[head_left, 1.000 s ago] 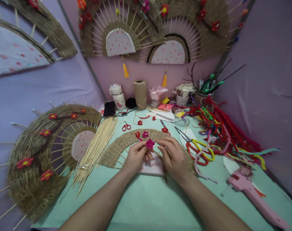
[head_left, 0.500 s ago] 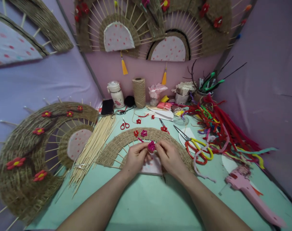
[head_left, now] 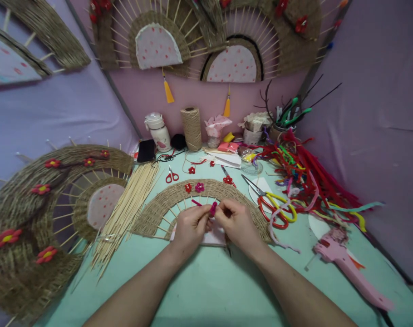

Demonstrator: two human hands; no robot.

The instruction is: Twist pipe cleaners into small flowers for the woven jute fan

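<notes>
A small magenta pipe-cleaner flower (head_left: 213,208) is pinched between my two hands, with a loose pipe-cleaner end sticking out to the left. My left hand (head_left: 192,225) grips it from the left, fingers closed. From the right, my right hand (head_left: 238,225) pinches its edge with thumb and forefinger. Beneath both hands lies a woven twine fan (head_left: 165,200) with stick ribs and a pale centre partly hidden by my fingers. On its upper band rest a red flower (head_left: 188,187) and a magenta flower (head_left: 199,186).
Large scissors (head_left: 272,202) and a pink glue gun (head_left: 349,268) lie to the right, near a heap of pipe cleaners (head_left: 315,181). Small red scissors (head_left: 172,175), thin sticks (head_left: 128,209) and a decorated fan (head_left: 39,213) are left. A twine spool (head_left: 191,129) stands behind.
The magenta flower has turned from facing me to more edge-on, and my right hand's fingers have curled in around it. The whole view has shifted slightly.
</notes>
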